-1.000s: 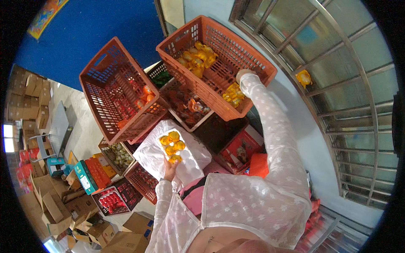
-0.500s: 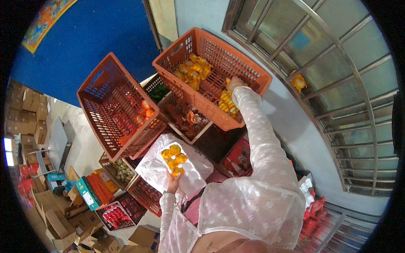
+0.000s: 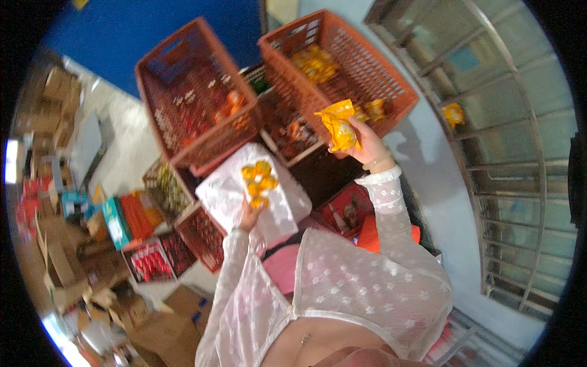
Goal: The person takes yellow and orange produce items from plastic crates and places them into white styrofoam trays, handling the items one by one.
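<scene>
Two at once: grips a white tray [image 3: 280,213] of yellow pieces [image 3: 259,185] by its left edge with the left hand [image 3: 248,216], long axis slanting away and leftward, over a white sheet [image 3: 221,186]. Clasps a yellow packet [image 3: 340,129], loose end pointing away, in the right hand [image 3: 369,145], hiding part of the right crate [image 3: 285,76]. Beyond, faces more yellow packets [image 3: 315,63] in that crate, orange packets [image 3: 229,105] in the left crate [image 3: 205,139], and a barred window [image 3: 513,156].

Moderate, uneven indoor light leaves the white tray [image 3: 282,214] nearly washed out and a soft shadow [image 3: 417,147] on the pale wall [image 3: 455,199], with glare [image 3: 11,162] at the left rim, while blur softens crates [image 3: 295,84] and cardboard boxes [image 3: 165,330] and fisheye distortion bends the window bars [image 3: 515,68].
</scene>
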`<state>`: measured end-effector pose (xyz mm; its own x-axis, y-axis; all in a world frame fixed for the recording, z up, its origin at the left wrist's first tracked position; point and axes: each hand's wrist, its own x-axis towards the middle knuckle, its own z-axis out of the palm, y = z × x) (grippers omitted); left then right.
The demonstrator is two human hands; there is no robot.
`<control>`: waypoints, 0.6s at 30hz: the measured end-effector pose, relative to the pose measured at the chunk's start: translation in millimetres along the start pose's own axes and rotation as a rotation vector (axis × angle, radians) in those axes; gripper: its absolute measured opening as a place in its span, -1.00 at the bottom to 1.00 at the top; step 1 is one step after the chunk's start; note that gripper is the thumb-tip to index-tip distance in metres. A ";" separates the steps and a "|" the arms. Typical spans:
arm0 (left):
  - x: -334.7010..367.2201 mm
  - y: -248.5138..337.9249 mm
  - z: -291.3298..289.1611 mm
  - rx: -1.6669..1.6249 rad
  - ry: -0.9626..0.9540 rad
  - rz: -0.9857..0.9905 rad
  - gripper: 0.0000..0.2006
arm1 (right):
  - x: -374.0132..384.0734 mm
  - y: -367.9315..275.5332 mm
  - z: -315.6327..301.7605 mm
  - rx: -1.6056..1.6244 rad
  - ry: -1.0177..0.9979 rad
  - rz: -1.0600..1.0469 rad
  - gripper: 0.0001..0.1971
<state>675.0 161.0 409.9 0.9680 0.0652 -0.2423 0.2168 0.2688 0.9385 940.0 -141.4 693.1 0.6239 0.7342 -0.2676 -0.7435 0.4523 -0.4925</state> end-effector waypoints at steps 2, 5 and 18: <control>-1.0 -17.4 1.7 0.062 0.125 -0.053 -0.12 | -3.7 46.2 -5.4 -0.137 -0.073 0.083 -0.55; -4.8 -18.0 -1.7 0.341 0.204 -0.100 -0.05 | 0.3 107.9 5.8 -0.446 0.131 0.315 -0.47; -9.2 34.2 25.9 0.476 0.239 -0.152 -0.01 | 54.7 251.3 -15.4 -2.215 0.123 0.077 -0.70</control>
<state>676.8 144.7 450.6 0.8778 0.2904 -0.3811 0.4389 -0.1684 0.8826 791.0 4.6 541.9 0.6889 0.6511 -0.3186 0.5637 -0.7576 -0.3292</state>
